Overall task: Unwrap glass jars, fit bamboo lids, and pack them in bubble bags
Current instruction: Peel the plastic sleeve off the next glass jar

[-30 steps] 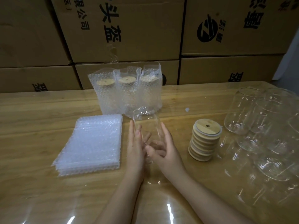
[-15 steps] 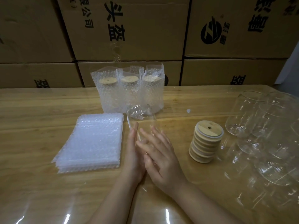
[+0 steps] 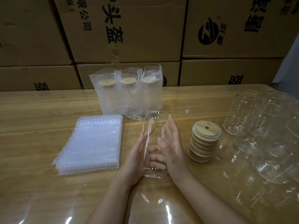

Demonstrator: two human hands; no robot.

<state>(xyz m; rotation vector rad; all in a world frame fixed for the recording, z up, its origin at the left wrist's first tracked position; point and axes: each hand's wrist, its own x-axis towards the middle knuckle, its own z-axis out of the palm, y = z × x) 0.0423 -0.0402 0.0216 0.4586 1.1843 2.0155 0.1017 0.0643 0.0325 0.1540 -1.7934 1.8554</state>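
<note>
A bare glass jar (image 3: 153,126) is held in the left hand (image 3: 137,156), fingers curled round it, and steadied by the flat, straight-fingered right hand (image 3: 175,147); a bamboo lid (image 3: 207,128) is judged needed next.

Both bare forearms come in from the bottom edge and meet at the glass jar (image 3: 154,123). The left hand (image 3: 137,156) cups the jar's left side, thumb lying up along the glass, fingers curled beneath it and showing through the wall. The right hand (image 3: 175,147) lies flat against the jar's right side, fingers straight and together, thumb resting on the glass
</note>
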